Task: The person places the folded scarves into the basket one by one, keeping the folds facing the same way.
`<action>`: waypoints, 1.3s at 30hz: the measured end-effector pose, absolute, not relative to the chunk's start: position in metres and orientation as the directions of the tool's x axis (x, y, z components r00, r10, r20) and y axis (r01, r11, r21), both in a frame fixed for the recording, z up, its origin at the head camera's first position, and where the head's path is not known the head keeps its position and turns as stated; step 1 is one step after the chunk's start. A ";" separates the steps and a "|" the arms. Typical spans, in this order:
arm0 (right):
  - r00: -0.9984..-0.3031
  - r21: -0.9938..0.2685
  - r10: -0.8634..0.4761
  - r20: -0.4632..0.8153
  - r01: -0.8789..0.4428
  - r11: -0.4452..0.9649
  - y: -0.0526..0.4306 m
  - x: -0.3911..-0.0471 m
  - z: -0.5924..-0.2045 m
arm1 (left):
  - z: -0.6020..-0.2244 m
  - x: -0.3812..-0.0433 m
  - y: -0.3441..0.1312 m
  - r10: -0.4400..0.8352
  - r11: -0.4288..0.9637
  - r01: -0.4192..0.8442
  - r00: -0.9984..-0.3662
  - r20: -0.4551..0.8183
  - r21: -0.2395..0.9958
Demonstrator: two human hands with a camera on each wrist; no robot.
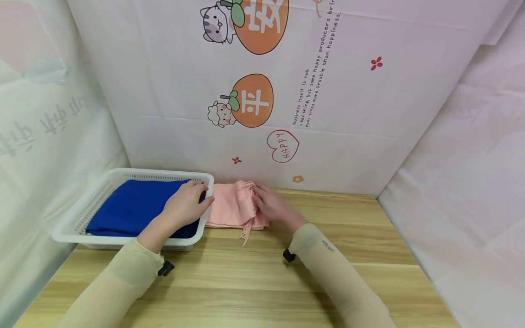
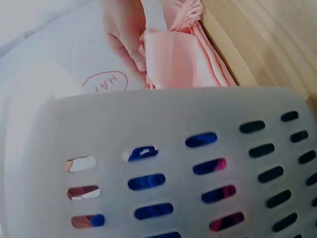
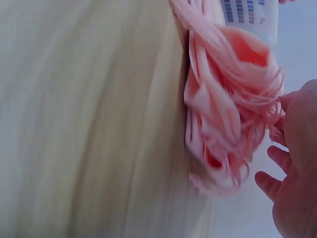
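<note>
A folded pink fringed scarf (image 1: 229,205) lies on the table beside the basket. My right hand (image 1: 268,202) pinches its fringed end, and in the right wrist view the gathered scarf (image 3: 223,99) hangs in loose folds, the other fingers of the right hand (image 3: 299,158) apart from it. A folded blue cloth (image 1: 131,205) lies inside a white plastic basket (image 1: 67,238). My left hand (image 1: 184,202) lies over the basket's right end, fingers and thumb extended at the rim. In the left wrist view the slotted basket wall (image 2: 148,109) hides most of that hand.
The basket stands at the back left of the wooden table (image 1: 246,282). A printed white sheet (image 1: 348,150) rises behind the table, with white sheets (image 1: 471,182) at both sides. Bare wood lies in front of and right of the scarf.
</note>
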State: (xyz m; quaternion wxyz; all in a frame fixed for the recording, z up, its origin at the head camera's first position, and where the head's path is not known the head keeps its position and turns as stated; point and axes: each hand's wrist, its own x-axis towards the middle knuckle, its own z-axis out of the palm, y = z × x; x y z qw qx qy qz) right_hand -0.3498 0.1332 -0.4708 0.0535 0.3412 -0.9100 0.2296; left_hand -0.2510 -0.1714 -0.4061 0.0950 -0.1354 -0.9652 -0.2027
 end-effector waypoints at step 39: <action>-0.878 -0.404 -0.477 0.039 -0.450 0.796 0.198 -0.351 -0.486 | -0.424 -0.246 -0.087 0.395 0.879 0.409 -0.913 0.106 0.245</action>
